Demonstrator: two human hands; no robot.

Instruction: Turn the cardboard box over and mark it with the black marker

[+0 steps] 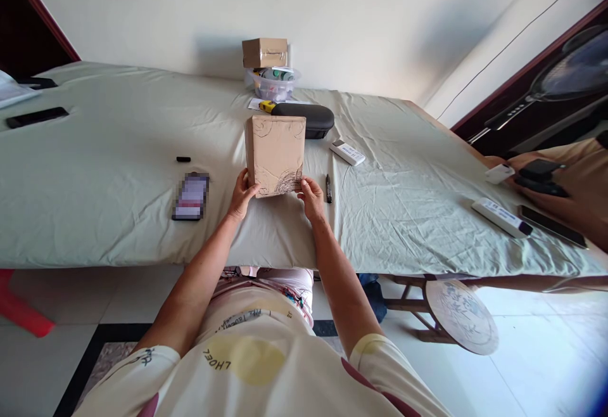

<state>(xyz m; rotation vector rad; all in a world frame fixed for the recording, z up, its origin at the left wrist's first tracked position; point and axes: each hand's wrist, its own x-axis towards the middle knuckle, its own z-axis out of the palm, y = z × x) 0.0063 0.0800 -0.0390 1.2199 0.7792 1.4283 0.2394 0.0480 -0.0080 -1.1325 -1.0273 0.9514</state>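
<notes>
Both hands hold a brown paper-covered book (278, 157), raised upright over the table with its decorated face toward me. Black swirls are drawn at its corners, densest at the lower right. My left hand (243, 195) grips the lower left corner, thumb on the front. At the lower right corner my right hand (311, 196) pinches the edge, thumb also in front. The fingers behind the book are hidden. A black marker (329, 189) lies uncapped on the cloth just right of my right hand. Its likely cap, a small black cylinder (183, 159), rests to the left.
A phone (190, 196) lies left of my hands. Behind the book are a black case (308, 119), a plastic basket (274, 86) and a cardboard box (265, 53). A white box (348, 152) sits to the right. Another person's arm (560, 182) is at the right edge, near a stool (460, 315).
</notes>
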